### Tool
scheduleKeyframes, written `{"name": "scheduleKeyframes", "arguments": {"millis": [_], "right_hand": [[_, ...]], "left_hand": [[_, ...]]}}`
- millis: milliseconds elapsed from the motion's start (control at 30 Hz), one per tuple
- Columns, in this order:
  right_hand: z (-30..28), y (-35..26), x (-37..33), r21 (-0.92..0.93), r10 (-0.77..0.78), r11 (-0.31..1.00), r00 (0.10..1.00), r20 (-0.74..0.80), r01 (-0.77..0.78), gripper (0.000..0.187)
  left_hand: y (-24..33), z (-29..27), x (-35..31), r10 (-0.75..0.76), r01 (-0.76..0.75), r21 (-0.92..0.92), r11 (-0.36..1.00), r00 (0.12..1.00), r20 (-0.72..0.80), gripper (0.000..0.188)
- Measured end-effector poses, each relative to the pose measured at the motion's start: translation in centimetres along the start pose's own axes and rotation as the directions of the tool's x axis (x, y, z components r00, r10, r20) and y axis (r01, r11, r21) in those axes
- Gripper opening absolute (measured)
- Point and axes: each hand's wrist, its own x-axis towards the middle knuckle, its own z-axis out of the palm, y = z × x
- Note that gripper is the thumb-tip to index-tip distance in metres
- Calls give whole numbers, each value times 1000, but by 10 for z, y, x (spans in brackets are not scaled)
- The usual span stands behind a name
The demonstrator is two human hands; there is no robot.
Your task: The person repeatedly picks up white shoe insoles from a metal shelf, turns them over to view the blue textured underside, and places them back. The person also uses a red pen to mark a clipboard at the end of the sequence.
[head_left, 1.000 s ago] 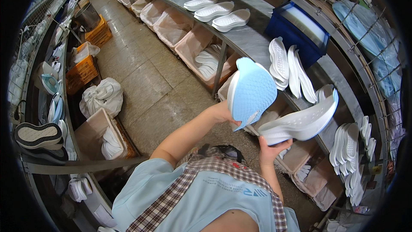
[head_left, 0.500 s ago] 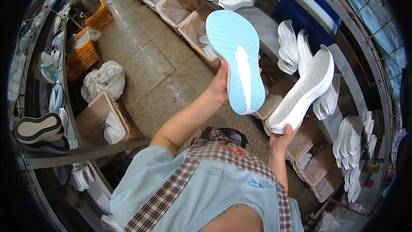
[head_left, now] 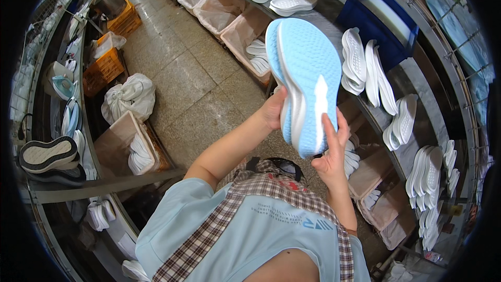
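Note:
Two shoe soles with light blue treads are stacked together in front of me. The front shoe sole (head_left: pixel 310 52) shows its textured blue underside, with a white pointed patch down the middle and a white midsole edge. Of the rear shoe sole (head_left: pixel 272 47), only a strip shows along the left side. My left hand (head_left: pixel 273 108) is closed around the left edges of both, its thumb showing and its other fingers hidden behind. Against the front sole's lower right part lies my right hand (head_left: pixel 335 149), fingers stretched out and thumb spread near the heel end.
White soles (head_left: pixel 354 57) stand in groups along the metal shelf (head_left: pixel 412 73) on the right, near a blue bin (head_left: pixel 373 15). Lined baskets (head_left: pixel 237 31) sit below. At left are a white sack (head_left: pixel 129 98), orange crates (head_left: pixel 104 70) and a shelf with a black-edged sole (head_left: pixel 48 155).
The white sole in my right hand has come together with the one in my left, forming a stack. My right hand has moved left and up, its fingers now against the blue underside.

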Motion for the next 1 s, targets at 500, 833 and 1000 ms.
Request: {"name": "scheduleKeyframes", "arguments": {"millis": [500,833,1000], "right_hand": [[9,2,15,450,96,885,993,67,-117,93],[16,8,17,550,158,813,982,104,-189,90],[19,13,13,577,143,798,985,96,-172,87]], "left_hand": [[-4,-14,-7,-46,52,-128,990,998,45,84],[-10,-13,-9,-96,86,-124,989,992,-83,93],[-11,-15,-12,-88,79,-144,986,995,-56,89]]}}
